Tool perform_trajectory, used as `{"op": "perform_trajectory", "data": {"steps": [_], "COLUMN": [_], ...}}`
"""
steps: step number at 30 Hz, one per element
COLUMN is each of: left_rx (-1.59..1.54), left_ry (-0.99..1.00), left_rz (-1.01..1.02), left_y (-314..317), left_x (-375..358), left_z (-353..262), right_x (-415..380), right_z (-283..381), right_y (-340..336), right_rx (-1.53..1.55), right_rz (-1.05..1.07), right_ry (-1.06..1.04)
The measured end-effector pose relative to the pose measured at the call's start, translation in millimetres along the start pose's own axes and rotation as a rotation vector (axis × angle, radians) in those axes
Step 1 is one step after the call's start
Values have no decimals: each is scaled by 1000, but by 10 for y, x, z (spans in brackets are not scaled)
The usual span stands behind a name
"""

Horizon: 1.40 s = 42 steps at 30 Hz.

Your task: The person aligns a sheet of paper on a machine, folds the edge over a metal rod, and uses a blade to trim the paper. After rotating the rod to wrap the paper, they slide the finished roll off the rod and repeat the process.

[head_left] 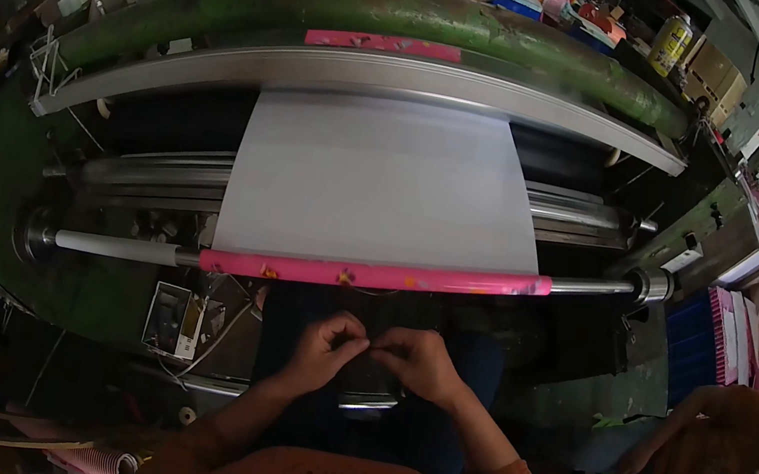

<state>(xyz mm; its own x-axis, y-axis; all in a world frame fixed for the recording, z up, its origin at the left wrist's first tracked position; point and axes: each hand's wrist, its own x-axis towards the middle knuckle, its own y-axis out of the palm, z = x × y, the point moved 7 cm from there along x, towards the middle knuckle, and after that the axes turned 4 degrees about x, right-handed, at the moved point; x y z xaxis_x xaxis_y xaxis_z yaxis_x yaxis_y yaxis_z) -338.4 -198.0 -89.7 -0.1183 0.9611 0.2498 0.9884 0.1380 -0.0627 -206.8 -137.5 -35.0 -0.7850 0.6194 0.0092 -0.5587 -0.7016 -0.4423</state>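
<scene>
My left hand (326,351) and my right hand (421,362) meet fingertip to fingertip over my lap. Both are pinched closed, and whatever lies between the fingertips is too small to make out. Just beyond them is a pink printed roll (372,277), wound on a metal shaft (591,288); neither hand touches it. From this roll a wide white sheet (379,181) runs back under a metal crossbar (387,78) of the machine. A white tube (117,247) sits on the shaft's left part.
Behind the crossbar lies a green roller (389,10) with a pink printed strip (383,44). A small box of items (175,320) stands at the left, below the shaft. At the right a co-worker in an orange top (710,463) sits near blue stacked material (694,343). A yellow spray can (670,45) stands behind.
</scene>
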Motion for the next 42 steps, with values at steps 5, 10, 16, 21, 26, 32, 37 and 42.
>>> {"op": "perform_trajectory", "data": {"steps": [5,10,16,21,26,32,37,42], "left_rx": [5,1028,1286,1328,1264,1128,1003,945], "left_ry": [-202,57,-55,47,36,77,130,367], "left_rz": [-46,-81,85,76,40,-51,-89,-126], "left_y": [207,-74,-3,27,-20,-82,-94,-200], "left_x": [13,-21,-33,-62,-65,-93,-69,-171], "left_z": [166,354,535,555,524,516,434,-321], "right_x": [-389,-744,-733,-713,-707,20,1244,2336], "right_z": [-767,-1292,-1418,-1325,-1279,67,1257,1214], "right_y": [-57,-167,-206,-192,-162,-294,-65,590], "right_rx": [110,-363,-376,-357,-408,-95,-214,-296], "right_rz": [-162,-272,-297,-247,-235,-41,-28,34], "right_ry": [223,215,267,300,322,119,-356,-412]}}
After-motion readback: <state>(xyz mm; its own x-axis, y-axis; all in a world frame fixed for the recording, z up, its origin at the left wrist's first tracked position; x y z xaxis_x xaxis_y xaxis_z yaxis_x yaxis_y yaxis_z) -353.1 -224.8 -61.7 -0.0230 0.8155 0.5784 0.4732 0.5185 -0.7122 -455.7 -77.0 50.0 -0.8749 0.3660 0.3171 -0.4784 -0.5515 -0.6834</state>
